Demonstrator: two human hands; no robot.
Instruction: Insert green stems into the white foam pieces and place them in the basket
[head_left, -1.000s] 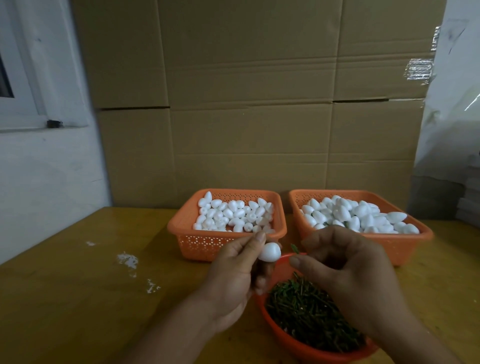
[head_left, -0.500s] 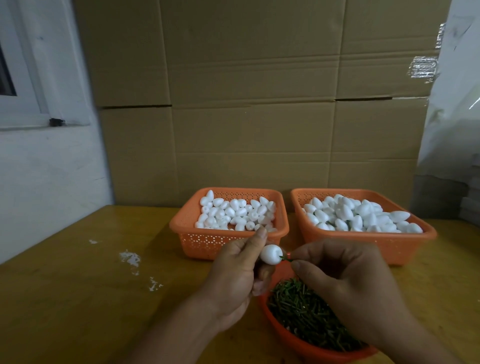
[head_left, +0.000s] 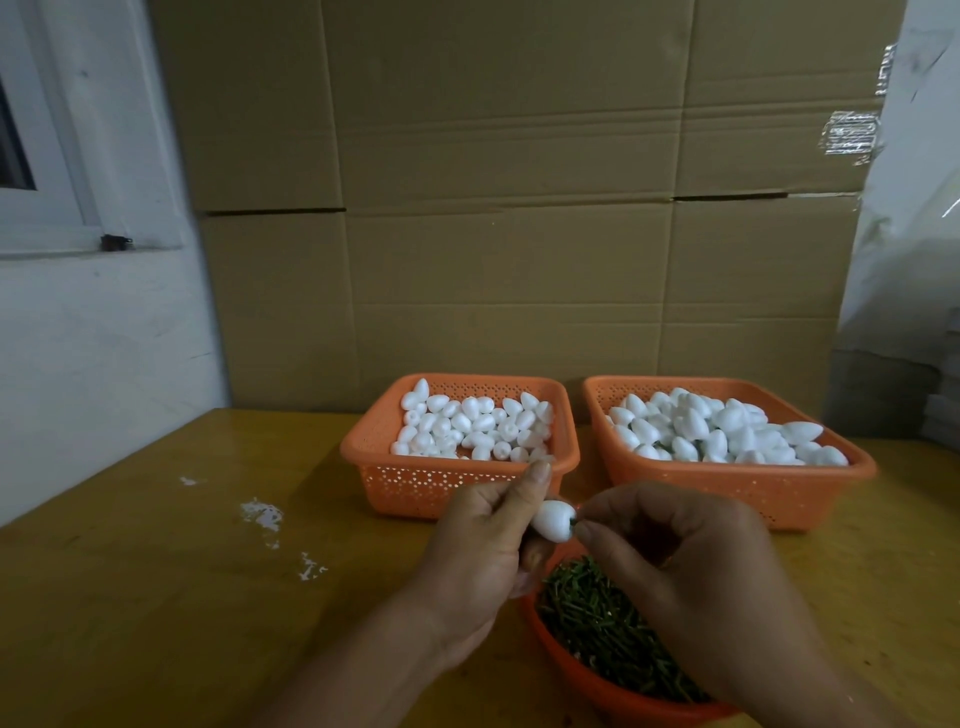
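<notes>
My left hand (head_left: 480, 551) pinches a white egg-shaped foam piece (head_left: 551, 518) between thumb and fingers, above the near edge of the table. My right hand (head_left: 670, 566) grips a short green stem (head_left: 573, 524) whose end is pushed into the right end of that foam piece; only a small green tip shows. Below both hands sits an orange bowl (head_left: 587, 686) full of green stems (head_left: 597, 618). Behind stand two orange baskets: the left basket (head_left: 415, 488) and the right basket (head_left: 727, 486), both holding several white foam pieces.
The yellow wooden table (head_left: 156, 597) carries white crumbs (head_left: 262, 514) to the left. Stacked cardboard boxes (head_left: 493, 208) rise right behind the baskets. A white wall with a window frame (head_left: 62, 228) is on the left, and plastic-wrapped goods (head_left: 914, 260) on the right.
My right hand brought the green stem up to the foam piece and pressed it in; now only its tip shows. The left hand kept hold of the foam and tilted it slightly.
</notes>
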